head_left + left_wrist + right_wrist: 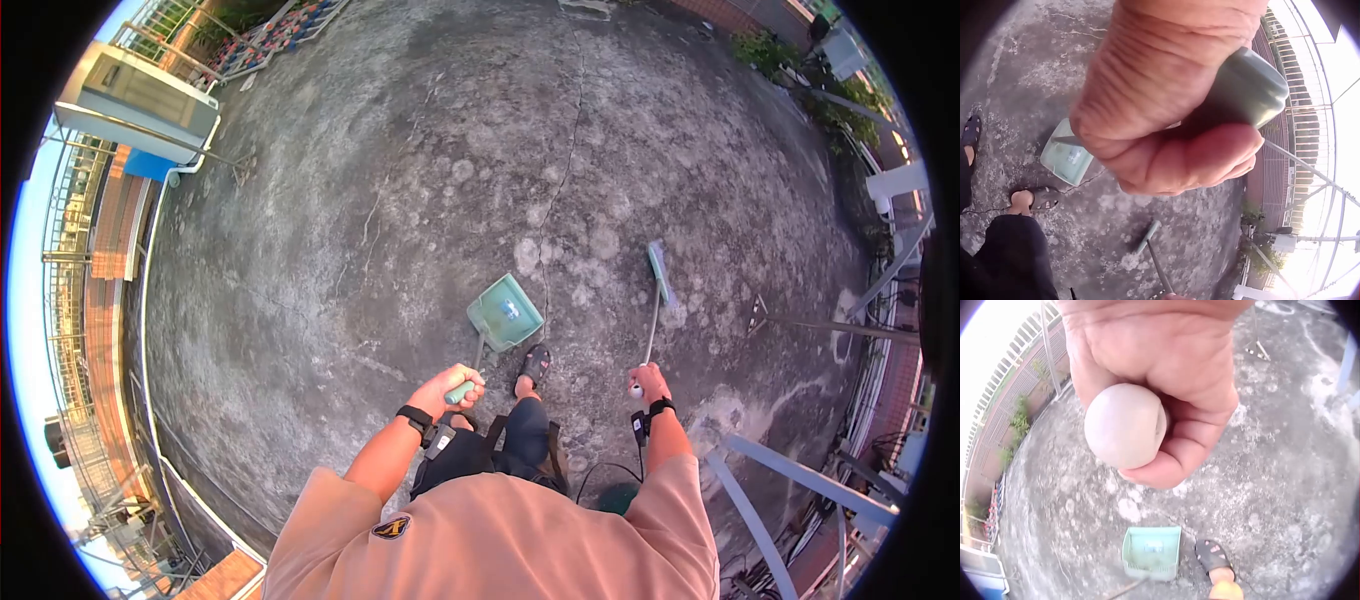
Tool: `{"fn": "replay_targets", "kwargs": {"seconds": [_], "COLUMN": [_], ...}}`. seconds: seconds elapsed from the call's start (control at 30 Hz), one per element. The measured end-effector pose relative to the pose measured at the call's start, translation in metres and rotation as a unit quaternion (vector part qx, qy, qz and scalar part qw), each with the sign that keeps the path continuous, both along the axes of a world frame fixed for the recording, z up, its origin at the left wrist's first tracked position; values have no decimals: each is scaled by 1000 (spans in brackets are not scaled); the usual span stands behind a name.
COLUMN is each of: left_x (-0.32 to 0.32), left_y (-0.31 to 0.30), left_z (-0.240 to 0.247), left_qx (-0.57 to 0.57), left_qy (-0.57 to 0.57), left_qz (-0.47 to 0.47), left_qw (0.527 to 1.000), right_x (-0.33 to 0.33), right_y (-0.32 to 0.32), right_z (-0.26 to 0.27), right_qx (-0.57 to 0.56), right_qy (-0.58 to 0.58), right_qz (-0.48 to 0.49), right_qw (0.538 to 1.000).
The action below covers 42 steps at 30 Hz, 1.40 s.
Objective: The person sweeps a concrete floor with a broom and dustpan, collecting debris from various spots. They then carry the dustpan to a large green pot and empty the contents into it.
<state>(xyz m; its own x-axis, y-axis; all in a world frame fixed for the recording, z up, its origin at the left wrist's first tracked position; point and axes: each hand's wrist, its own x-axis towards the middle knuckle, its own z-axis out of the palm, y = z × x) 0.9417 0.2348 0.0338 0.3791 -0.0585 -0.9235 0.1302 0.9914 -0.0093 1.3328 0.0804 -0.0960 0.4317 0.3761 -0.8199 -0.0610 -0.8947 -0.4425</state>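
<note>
My left hand [452, 388] grips the green handle [1249, 89] of a long-handled dustpan [507, 312]. The pale green pan lies in front of my feet, with a small blue-and-white label inside. In my right hand [649, 382] is the stick of a broom [656, 270], held near its top. The stick's rounded white end [1124, 427] pokes out of the fist in the right wrist view. The broom's narrow light green head is out to the right, apart from the pan. In the right wrist view the broom head is hidden.
Stained, cracked concrete [420, 230] spreads all round. My sandalled foot [535, 368] is just behind the pan. Metal struts [800, 490] stand at the right, and a small metal stand [757, 315] lies beyond the broom. A white cabinet [140, 100] is at the far left edge.
</note>
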Motion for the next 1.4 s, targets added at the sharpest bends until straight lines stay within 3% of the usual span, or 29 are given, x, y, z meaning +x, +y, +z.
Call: {"fn": "replay_targets", "kwargs": {"seconds": [0.1, 0.13, 0.23, 0.27, 0.4, 0.5, 0.63, 0.73, 0.87, 0.97, 1.0, 1.07, 1.1, 1.13, 1.17, 1.27, 1.37, 1.4], "left_x": [26, 32, 45, 46, 44, 27, 10, 5, 0, -7, -6, -4, -1, 1, 5, 16, 24, 26], "left_y": [15, 19, 31, 37, 62, 75, 85, 85, 94, 97, 98, 98, 99, 98, 97, 96, 95, 94], "left_z": [-1, -4, -3, -2, -2, -21, -28, -57, -54, -56, -55, -58, -55, -52, -51, -48, -49, -52], "left_qx": [16, 20, 42, 43, 33, -32, -24, -60, -111, -121, -138, -125, -120, -118, -102, -102, -119, -119], "left_qy": [17, 15, 46, 42, 46, 1, -46, -80, -102, -114, -120, -118, -111, -105, -93, -84, -92, -96], "left_qz": [-55, -72, -90, -97, -110, -82, -68, -76, -78, -92, -86, -93, -109, -128, -148, -163, -172, -176], "left_qw": [998, 997, 994, 993, 992, 996, 996, 992, 985, 982, 979, 981, 980, 979, 979, 978, 974, 972], "right_x": [-48, -77, -128, -148, -178, -177, -172, -160, -133, -126, -132, -144, -159, -177, -193, -252, -294, -303], "right_y": [-34, -31, -66, -65, -83, -72, -63, -56, -55, -46, -50, -72, -66, -17, -43, -14, -25, -35], "right_z": [-28, 17, 24, 56, 74, 114, 142, 150, 113, 80, 60, -15, -27, 38, -14, 46, 75, 78], "right_qx": [-14, -21, -88, -90, -52, -16, 4, 42, 59, -63, -62, -81, -93, -96, -46, -39, -50, -50], "right_qy": [81, 51, 272, 234, 311, 347, 284, 215, 138, -21, -17, -190, -146, -19, 9, 61, 162, 131], "right_qz": [-19, 61, 137, 101, 22, -126, -149, -246, -257, -97, -100, 39, -21, -116, -118, -73, -44, 35], "right_qw": [996, 997, 948, 963, 949, 929, 947, 944, 955, 993, 993, 978, 985, 988, 992, 995, 984, 989]}}
